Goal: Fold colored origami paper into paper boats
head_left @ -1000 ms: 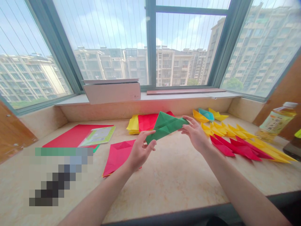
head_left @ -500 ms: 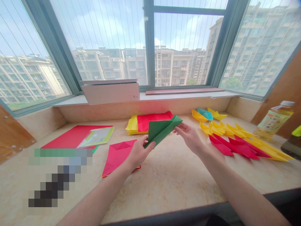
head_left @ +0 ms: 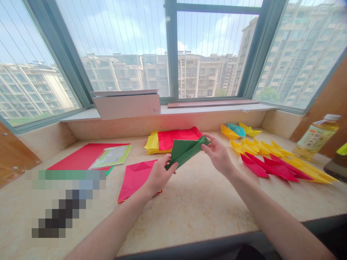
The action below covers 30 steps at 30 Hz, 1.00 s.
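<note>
Head view. The green paper (head_left: 187,151), folded into a long pointed wedge, is held clear of the table (head_left: 189,206) at centre, above its middle depth, slanting from near left up to far right.

The left hand (head_left: 158,175) pinches the near-left tip between thumb and fingers. The right hand (head_left: 218,153) pinches the far-right end, thumb on top. Both grips are closed on the paper and neither hand touches the table.

Handling, as a judgement: the piece is very light and thin. It is stiff along its creases but limp across the open flaps, which gape slightly along the upper edge. It creases or tears readily under a hard squeeze, and the smooth layers can slide over one another. The best hold is at the two ends or along a folded edge, where the layers are doubled. A light fingertip pinch suits it better than a full grasp.

Surroundings:
- A pink sheet (head_left: 135,177) lies flat just left of the left hand.
- A red and yellow stack (head_left: 176,138) lies beyond the green paper.
- To the right lie red folds (head_left: 271,168), yellow folds (head_left: 260,148) and small boats (head_left: 235,130).
- A bottle (head_left: 316,139) stands at far right.
- A box (head_left: 127,104) rests on the sill.
- A red sheet (head_left: 78,159) with a leaflet (head_left: 111,157) on it lies at left.
</note>
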Each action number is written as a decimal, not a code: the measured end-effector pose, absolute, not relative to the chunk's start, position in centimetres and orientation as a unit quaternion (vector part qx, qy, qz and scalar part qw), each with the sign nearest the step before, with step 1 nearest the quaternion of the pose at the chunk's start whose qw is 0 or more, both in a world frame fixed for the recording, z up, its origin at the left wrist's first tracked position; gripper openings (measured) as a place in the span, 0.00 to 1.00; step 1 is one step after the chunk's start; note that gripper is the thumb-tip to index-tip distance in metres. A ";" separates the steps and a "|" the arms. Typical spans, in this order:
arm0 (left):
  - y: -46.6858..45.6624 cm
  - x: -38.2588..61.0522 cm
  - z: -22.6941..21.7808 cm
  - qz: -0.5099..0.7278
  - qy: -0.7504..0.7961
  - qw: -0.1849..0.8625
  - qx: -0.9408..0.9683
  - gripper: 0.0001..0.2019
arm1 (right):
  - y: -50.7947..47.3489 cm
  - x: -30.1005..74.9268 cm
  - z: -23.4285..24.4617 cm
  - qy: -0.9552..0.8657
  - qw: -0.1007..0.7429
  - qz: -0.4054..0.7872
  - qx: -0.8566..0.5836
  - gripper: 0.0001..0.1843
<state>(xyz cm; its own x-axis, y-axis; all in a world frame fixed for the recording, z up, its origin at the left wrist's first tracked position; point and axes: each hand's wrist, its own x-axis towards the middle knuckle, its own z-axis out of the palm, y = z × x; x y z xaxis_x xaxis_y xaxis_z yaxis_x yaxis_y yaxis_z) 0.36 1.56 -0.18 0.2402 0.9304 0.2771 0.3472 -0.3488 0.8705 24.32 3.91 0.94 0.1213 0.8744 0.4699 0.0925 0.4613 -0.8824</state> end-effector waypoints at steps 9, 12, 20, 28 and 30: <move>1.7 0.3 -0.2 0.419 0.486 0.348 0.684 0.12 | 3.9 24.4 0.7 -0.589 0.623 0.307 -0.413 0.25; 1.9 0.2 -0.2 0.418 0.494 0.341 0.682 0.11 | 4.0 24.5 0.7 -0.592 0.627 0.304 -0.405 0.22; 2.7 -0.8 -0.4 0.402 0.508 0.260 0.716 0.09 | 4.3 25.0 0.5 -0.562 0.589 0.284 -0.507 0.29; 2.9 -1.8 -0.1 0.370 0.522 0.102 0.762 0.10 | 4.6 25.3 0.4 -0.472 0.601 0.444 -0.468 0.22; 2.8 -1.9 0.1 0.358 0.527 0.070 0.768 0.11 | 4.6 25.5 0.5 -0.478 0.572 0.485 -0.457 0.20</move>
<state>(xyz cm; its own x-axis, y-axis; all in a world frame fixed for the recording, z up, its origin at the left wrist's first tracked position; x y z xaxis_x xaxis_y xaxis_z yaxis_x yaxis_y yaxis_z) -1.88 2.83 0.05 0.1889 0.8589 0.4761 0.7588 -0.4354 0.4844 25.52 4.59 0.46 0.0725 0.9920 0.1030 -0.1183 0.1111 -0.9867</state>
